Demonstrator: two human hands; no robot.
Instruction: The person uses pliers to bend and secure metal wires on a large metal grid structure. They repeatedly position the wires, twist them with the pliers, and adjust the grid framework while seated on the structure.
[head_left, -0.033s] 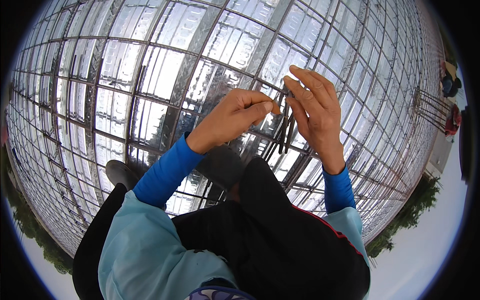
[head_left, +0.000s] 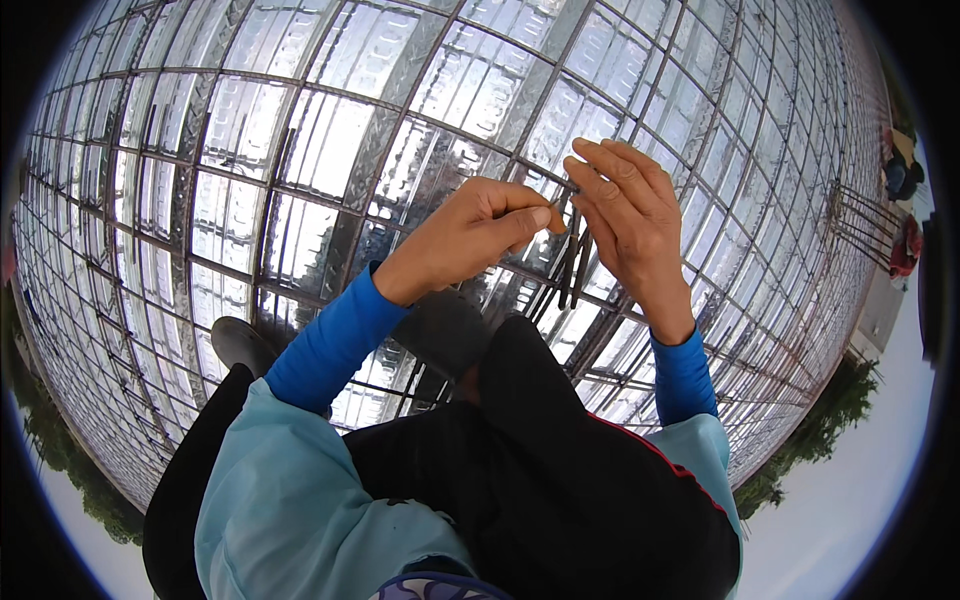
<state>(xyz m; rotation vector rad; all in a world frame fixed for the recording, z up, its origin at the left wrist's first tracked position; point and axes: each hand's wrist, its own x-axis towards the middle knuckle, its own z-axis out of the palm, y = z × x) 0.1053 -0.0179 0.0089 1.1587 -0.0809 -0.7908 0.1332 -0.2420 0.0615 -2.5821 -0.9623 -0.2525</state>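
Observation:
My left hand (head_left: 495,225) is closed, thumb and forefinger pinched together above the steel bar mesh (head_left: 455,128). What the pinch holds is too small to make out. Close to its right, my right hand (head_left: 632,222) has its fingers stretched and slightly bent. Between the hands a dark tool with two slim handles (head_left: 567,272), like pliers or nippers, points down toward me. Its upper end lies beside the right thumb and is partly hidden, so what supports it cannot be told.
Under the mesh lies shiny ribbed metal decking (head_left: 320,140). My shoe (head_left: 240,345) rests at the left. Bar ends (head_left: 865,225) stick out at the far right, near a person in red (head_left: 907,240). Trees (head_left: 815,430) stand beyond the edge.
My right hand's fingers have come a little lower and closer together. The dark tool has shifted slightly. My left hand keeps its pinch in nearly the same place.

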